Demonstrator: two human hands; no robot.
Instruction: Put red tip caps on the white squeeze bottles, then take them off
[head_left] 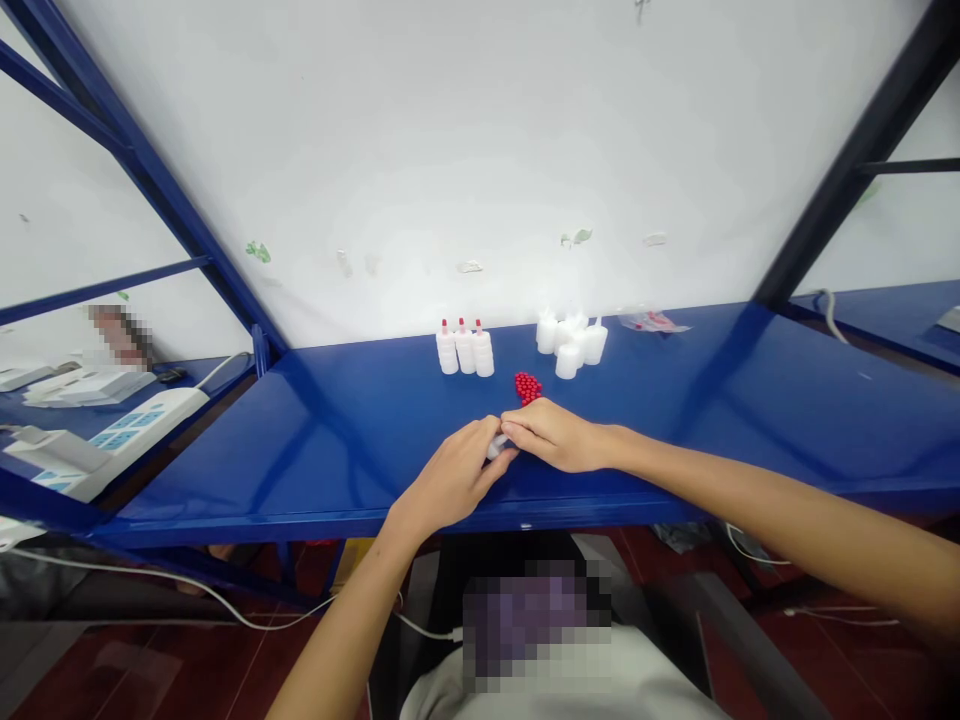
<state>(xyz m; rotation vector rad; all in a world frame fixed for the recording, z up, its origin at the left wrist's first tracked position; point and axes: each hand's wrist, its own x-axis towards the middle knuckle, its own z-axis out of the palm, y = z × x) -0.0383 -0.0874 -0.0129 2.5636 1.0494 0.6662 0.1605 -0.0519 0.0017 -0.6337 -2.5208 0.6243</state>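
Note:
Near the table's front edge, my left hand point(457, 470) is wrapped around a small white squeeze bottle point(496, 447), which lies tilted and is mostly covered by the fingers. My right hand point(559, 432) is closed, with thumb and fingertips pinched at the end of that bottle. Whatever those fingertips grip is hidden. Just beyond my right hand lies a pile of small red caps point(528, 386). Farther back on the left, white bottles with red-tipped nozzles point(465, 350) stand upright in a row of three.
Several white bottles point(568, 358) without red tips stand in a cluster at the back right, beside a clear plastic bag point(651, 321) with red bits. The blue table point(337, 430) meets a white wall. A power strip point(139, 430) lies on the left, past the blue frame post.

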